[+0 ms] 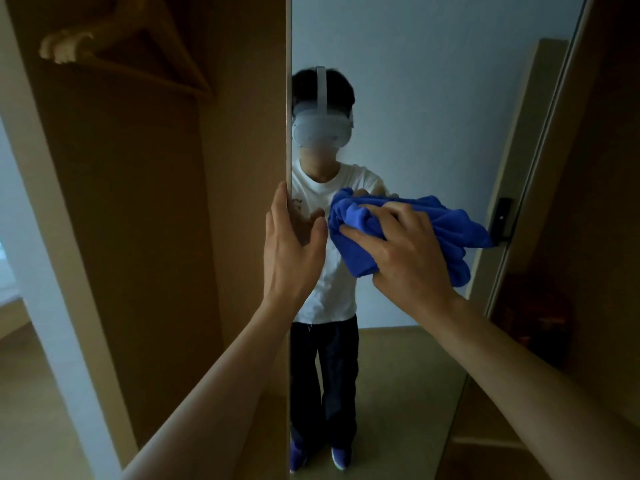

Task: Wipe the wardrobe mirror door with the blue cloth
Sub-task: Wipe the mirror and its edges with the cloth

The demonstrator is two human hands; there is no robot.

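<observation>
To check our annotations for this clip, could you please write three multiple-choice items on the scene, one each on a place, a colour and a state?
1. Where does the left hand hold?
A. a drawer knob
B. the mirror door's left edge
C. nothing

2. What colour is the reflected T-shirt?
A. white
B. red
C. black

3. How is the blue cloth?
A. folded flat on the floor
B. hung on a hook
C. bunched under the right hand on the glass

Answers: B, its fingers and thumb clasp the edge; A, it shows plainly white in the mirror; C, the fingers grip its folds against the mirror.
</observation>
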